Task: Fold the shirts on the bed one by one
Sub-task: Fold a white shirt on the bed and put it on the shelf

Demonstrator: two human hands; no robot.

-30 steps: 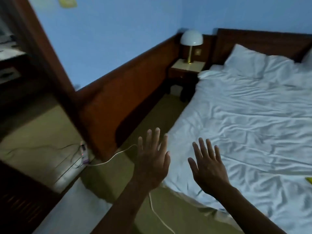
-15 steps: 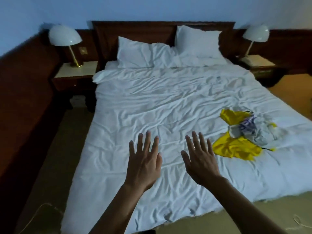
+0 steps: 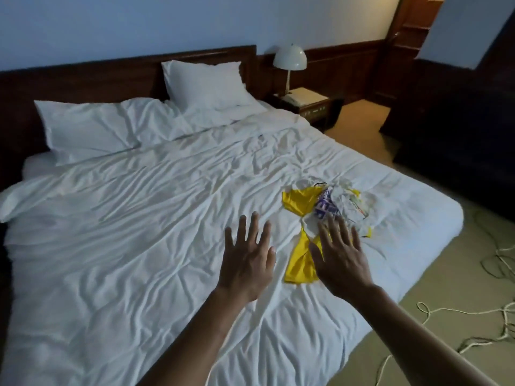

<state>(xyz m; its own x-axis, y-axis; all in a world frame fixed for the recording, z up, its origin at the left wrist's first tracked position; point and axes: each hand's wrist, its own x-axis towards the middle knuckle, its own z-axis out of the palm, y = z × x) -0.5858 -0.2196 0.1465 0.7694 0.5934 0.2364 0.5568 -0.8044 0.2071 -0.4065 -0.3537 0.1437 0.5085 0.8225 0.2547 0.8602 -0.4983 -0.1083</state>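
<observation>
Item: heap of shirts (image 3: 331, 210), right of centre in the frame, lying crumpled on the bed (image 3: 139, 232) close to its right-hand edge.

Contents: a yellow shirt (image 3: 301, 264), twisted and trailing toward the lower frame; a white printed garment (image 3: 354, 207) bunched on top; purple-and-white lettered fabric between them. The pieces overlap, so the number of garments cannot be told. None is folded yet.

Left hand (image 3: 246, 260): centre of the frame, palm down, fingers spread and straight, holding nothing, over bare sheet just left of the yellow shirt.

Right hand (image 3: 341, 257): palm down, fingers spread, holding nothing. It overlaps the yellow shirt's middle and the near edge of the heap; whether it touches the cloth or hovers above it cannot be told.

Surroundings: two pillows (image 3: 89, 129) and a dark headboard (image 3: 83, 76), upper left; a lamp (image 3: 289, 58) on a nightstand (image 3: 309, 103), upper centre-right; loose cords (image 3: 496, 324) on the floor, lower right.

Hazards, as judged:
- Tangle. A pull on the yellow shirt would likely bring the white garment with it, so two pieces come away instead of one.
- Edge. The heap sits near the mattress side, and a sweep to the right could tip cloth onto the floor.
- Surface. The sheet is heavily wrinkled, so a shirt spread on it may fold unevenly unless smoothed first.
- Cords. A step round the bed's right side risks catching a foot.
</observation>
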